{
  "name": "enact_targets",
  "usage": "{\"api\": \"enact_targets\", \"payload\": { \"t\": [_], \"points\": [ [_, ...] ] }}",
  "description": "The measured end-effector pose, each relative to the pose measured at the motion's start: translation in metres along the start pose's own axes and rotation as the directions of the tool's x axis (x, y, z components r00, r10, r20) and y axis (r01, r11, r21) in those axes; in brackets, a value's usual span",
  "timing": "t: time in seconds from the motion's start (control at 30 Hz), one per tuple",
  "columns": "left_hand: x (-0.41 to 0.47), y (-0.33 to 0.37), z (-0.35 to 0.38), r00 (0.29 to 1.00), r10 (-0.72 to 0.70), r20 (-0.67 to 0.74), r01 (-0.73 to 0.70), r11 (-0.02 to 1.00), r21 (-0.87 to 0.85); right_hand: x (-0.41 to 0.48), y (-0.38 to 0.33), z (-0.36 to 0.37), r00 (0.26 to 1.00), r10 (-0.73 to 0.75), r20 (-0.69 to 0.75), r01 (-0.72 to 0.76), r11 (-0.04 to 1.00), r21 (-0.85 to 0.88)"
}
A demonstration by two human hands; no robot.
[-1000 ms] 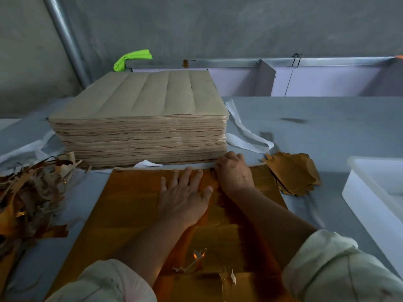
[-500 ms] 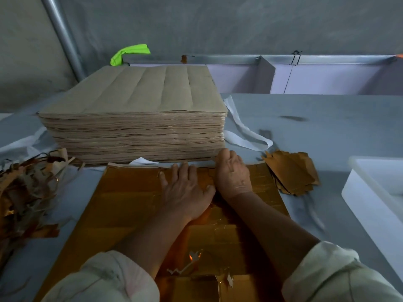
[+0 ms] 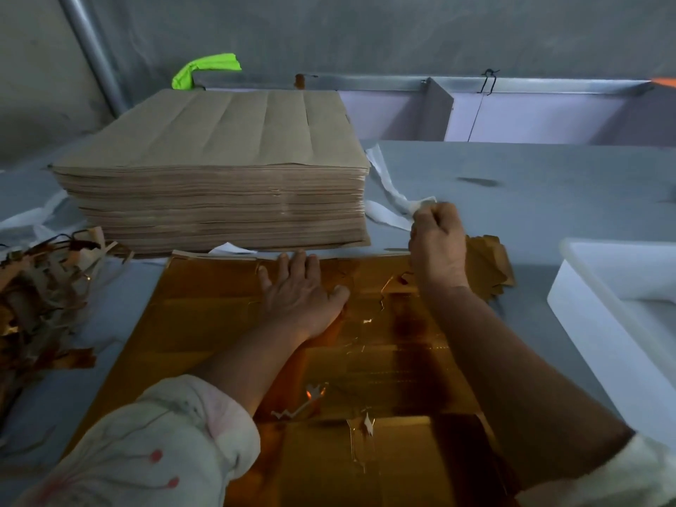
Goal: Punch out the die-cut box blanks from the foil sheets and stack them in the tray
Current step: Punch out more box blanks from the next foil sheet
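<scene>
Left grip [image 3: 298, 292] flat, pinning the thin, tearable foil sheet [image 3: 205, 316]; right grip [image 3: 437, 250], two o'clock, curled, contents unclear; I'd pinch edges.

Bench [image 3: 512, 170]: grey-blue. Foil sheet [image 3: 219, 316]: glossy gold-amber. Stack of sheets [image 3: 219, 140]: dull kraft brown. Tray [image 3: 585, 305], right edge: white. Left sleeve [image 3: 146, 451]: off-white, red dots on thin lines. Cloth [image 3: 205, 69], far edge: neon green.
</scene>
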State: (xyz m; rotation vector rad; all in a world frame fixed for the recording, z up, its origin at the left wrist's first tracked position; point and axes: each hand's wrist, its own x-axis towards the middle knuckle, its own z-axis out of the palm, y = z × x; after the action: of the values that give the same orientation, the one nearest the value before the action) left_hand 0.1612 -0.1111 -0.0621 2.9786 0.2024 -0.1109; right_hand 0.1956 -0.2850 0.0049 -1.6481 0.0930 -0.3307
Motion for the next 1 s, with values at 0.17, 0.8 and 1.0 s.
{"api": "enact_targets", "payload": {
  "t": [0.17,0.8,1.0],
  "points": [
    [0.001,-0.003,-0.015,0.998,0.005,0.059,0.001,0.995,-0.101,-0.040,-0.024,-0.033,0.878,-0.048,0.477,0.220,0.925,-0.311],
    [-0.151,-0.005,-0.018,0.996,-0.081,-0.026,0.067,0.934,-0.351,-0.142,-0.010,-0.053,0.743,0.325,0.585,0.180,0.745,-0.642],
    [-0.166,0.011,0.001,0.995,-0.079,-0.063,0.056,0.949,-0.309,-0.147,0.003,-0.058,0.880,0.325,0.346,-0.144,0.877,-0.459]
  ]
}}
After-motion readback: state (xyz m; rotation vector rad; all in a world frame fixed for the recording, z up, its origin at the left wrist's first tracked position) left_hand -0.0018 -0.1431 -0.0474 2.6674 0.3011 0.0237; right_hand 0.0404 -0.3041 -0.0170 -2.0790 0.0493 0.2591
